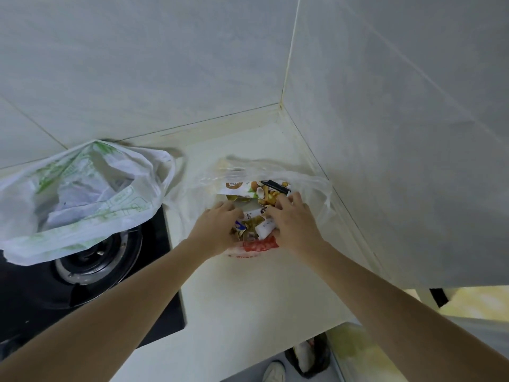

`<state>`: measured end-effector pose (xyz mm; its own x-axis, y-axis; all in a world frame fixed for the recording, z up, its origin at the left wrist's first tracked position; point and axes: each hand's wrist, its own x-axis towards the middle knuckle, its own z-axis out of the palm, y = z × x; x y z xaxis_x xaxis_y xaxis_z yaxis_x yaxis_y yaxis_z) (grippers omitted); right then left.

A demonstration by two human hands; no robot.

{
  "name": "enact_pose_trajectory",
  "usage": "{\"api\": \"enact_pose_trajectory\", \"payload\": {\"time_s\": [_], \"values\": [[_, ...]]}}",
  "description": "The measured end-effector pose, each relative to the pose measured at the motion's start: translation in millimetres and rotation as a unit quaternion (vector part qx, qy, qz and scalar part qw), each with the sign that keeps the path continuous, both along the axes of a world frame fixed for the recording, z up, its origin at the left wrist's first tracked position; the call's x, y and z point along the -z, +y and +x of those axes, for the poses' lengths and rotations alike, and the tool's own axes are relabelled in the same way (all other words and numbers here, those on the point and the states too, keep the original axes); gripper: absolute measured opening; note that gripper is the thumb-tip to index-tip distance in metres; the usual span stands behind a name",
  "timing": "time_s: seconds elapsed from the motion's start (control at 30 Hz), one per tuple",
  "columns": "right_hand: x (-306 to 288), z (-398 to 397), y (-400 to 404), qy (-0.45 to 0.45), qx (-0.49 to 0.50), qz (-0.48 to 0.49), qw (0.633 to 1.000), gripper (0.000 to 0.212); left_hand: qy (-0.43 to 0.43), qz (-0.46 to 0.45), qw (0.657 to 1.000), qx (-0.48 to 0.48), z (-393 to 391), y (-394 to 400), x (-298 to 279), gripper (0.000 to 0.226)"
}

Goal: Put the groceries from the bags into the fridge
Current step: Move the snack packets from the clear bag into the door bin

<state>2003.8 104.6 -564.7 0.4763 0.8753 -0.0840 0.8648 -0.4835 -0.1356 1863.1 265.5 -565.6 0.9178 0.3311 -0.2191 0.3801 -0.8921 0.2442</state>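
A clear plastic bag (311, 183) with red print lies open on the white counter (248, 293) in the corner. Inside it are several snack packets (256, 188), one with nuts and coconut printed on it. My left hand (217, 227) reaches into the bag from the left, its fingers curled among the small packets. My right hand (292, 219) is in the bag from the right, its fingers curled over the packets. What each hand holds is hidden by the fingers. A white bag with green print (80, 199) sits on the stove to the left.
A black gas hob (91, 271) with a round burner lies left of the counter, partly under the white bag. Tiled walls close the back and right. Below the counter edge are a shoe (274, 372) and a dark bin bag (311, 354) on the floor.
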Motion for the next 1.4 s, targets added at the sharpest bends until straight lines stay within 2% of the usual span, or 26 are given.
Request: {"api": "enact_pose_trajectory", "payload": {"time_s": [0.27, 0.43, 0.57, 0.67, 0.87, 1.03, 1.13, 1.23, 1.4], "values": [[-7, 2, -2, 0.003, 0.033, 0.08, 0.996, 0.031, -0.013, -0.015, 1.0, -0.016, -6, 13, -12, 0.008], [-22, -1, 1, 0.061, 0.057, 0.142, 0.986, 0.028, -0.051, -0.039, 0.997, -0.03, -7, 19, -22, 0.018], [-43, -8, 1, 0.118, 0.071, 0.191, 0.972, 0.003, -0.098, -0.07, 0.992, -0.032, -6, 21, -43, 0.01], [-71, -15, 1, 0.149, 0.081, 0.232, 0.958, 0.018, -0.142, -0.109, 0.983, -0.036, -2, 23, -71, 0.01], [-166, -34, -18, 0.112, 0.163, 0.247, 0.949, 0.026, -0.172, -0.099, 0.978, 0.066, 32, 22, -172, 0.021], [-263, -55, -70, 0.072, 0.259, 0.312, 0.911, 0.022, -0.221, -0.132, 0.951, 0.169, 53, -17, -281, 0.014], [-318, -77, -118, 0.039, 0.299, 0.358, 0.884, 0.021, -0.236, -0.166, 0.928, 0.235, 55, -58, -344, 0.007], [-368, -105, -176, -0.008, 0.343, 0.387, 0.856, 0.022, -0.246, -0.214, 0.9, 0.289, 50, -114, -400, 0.013], [-435, -182, -294, -0.119, 0.425, 0.42, 0.793, 0.019, -0.281, -0.276, 0.828, 0.398, 21, -223, -463, 0.014]]}}
